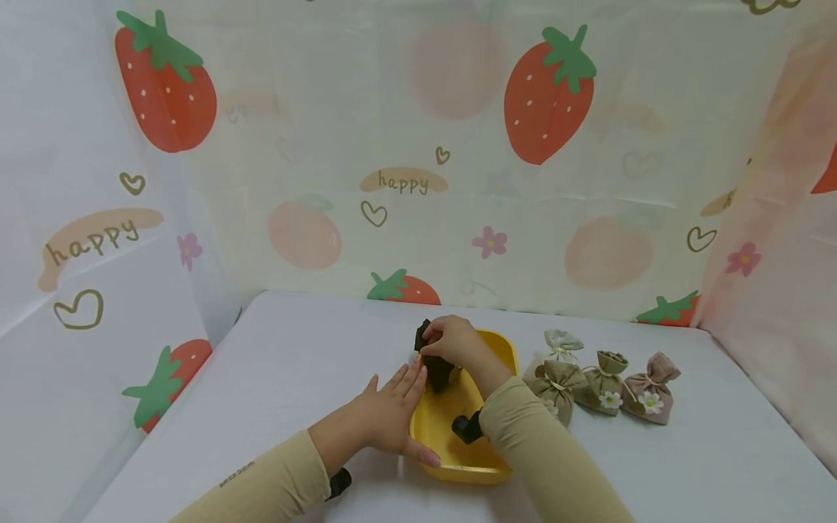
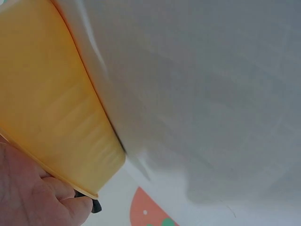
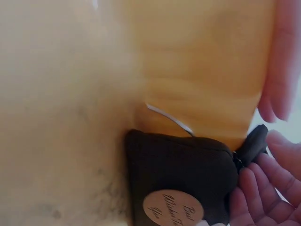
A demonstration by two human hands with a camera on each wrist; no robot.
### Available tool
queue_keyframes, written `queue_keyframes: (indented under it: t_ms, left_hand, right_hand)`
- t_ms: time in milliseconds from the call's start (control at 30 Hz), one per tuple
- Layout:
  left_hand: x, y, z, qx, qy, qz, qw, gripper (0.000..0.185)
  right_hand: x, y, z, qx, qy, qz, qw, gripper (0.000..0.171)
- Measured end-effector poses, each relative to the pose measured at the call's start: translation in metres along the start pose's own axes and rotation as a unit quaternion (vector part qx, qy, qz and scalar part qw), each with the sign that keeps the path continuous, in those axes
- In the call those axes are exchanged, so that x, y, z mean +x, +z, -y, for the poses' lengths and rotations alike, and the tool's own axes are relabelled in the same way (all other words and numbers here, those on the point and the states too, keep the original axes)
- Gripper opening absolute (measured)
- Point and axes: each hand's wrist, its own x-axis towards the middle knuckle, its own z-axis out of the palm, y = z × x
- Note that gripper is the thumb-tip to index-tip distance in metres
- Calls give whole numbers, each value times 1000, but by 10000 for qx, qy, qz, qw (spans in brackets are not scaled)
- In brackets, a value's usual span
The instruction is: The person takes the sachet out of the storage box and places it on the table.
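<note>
A yellow plastic tray [image 1: 463, 454] stands lengthwise before me. Inside its far left corner is a dark brown drawstring pouch [image 1: 439, 374]; the right wrist view shows a round label [image 3: 173, 207] with "Best Wishes To You" on it. My right hand [image 1: 458, 341] pinches this pouch by its gathered top, just above the tray's rim. Along the tray's left side lies my left hand [image 1: 386, 418], its fingers straight against the rim and its thumb over the near left corner. In the left wrist view, the tray's outer wall [image 2: 61, 103] fills the upper left.
Right of the tray sit several small fabric pouches: a pale one [image 1: 562, 344], an olive one [image 1: 604, 381] and a pink one [image 1: 649, 392] among them. Black wrist-camera parts [image 1: 467, 428] hang below my right wrist. A strawberry-printed curtain [image 1: 405, 240] encloses the white table [image 1: 314, 349].
</note>
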Motion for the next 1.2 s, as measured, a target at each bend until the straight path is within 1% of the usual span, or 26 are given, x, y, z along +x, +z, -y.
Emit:
queue_keyframes:
  t_ms: [167,267,400,633,900,1033,1200]
  left_hand:
    - [0,1,0,-62,13,-4,10000,126]
    - [0,0,-1,-65,25,-5,10000,126]
    - [1,1,-1,-53,23,2,10000,126]
    - [1,1,-2,-78,-20,12,10000,127]
    - [2,1,-2,11,9,-16,10000,127]
    - [1,0,-2,6,22,-27,10000,127]
    - [1,-2,-3,-7,30,-41,10000,127]
  right_hand:
    - [2,7,0,-310,32,-220,9993,19]
    - [2,10,1,-397,88,-348,9986,20]
    - [2,12,1,-426,130,-456,9980,20]
    - [1,15,3,-431,262,-509,9974,27]
    - [4,14,-1,-450,114,-573,9973,16]
    - [4,9,-6,-309,-21,-565,9979,9]
    - [2,2,-8,-141,-15,-469,9988,4]
